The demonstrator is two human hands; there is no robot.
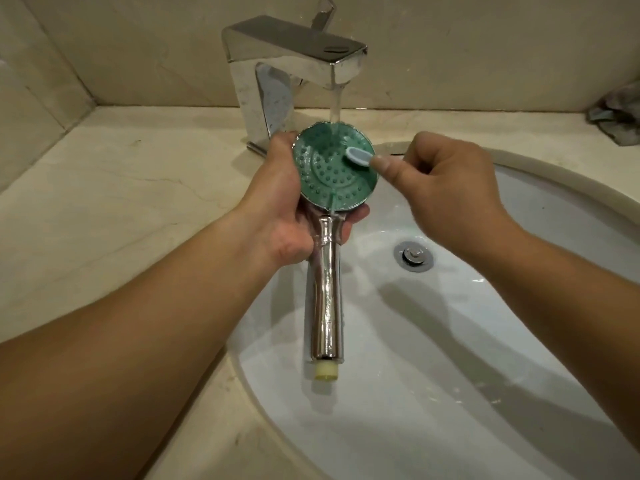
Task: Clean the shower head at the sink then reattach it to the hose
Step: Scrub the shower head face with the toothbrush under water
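A chrome shower head [325, 289] with a round green nozzle face [329, 174] is held face up over the white sink [450, 393]. My left hand [287, 209] grips it around the neck, just under the face. My right hand [446, 188] pinches a small toothbrush [360, 156], whose pale head lies on the upper right of the green face. Water runs from the chrome tap [294, 64] onto the top of the face. The handle's cream threaded end [326, 370] points toward me. No hose is in view.
Beige marble counter [121, 202] surrounds the sink on the left and behind. A chrome drain plug [414, 255] sits in the basin. A crumpled grey cloth [616, 116] lies on the counter at the far right. Walls close off the back and left.
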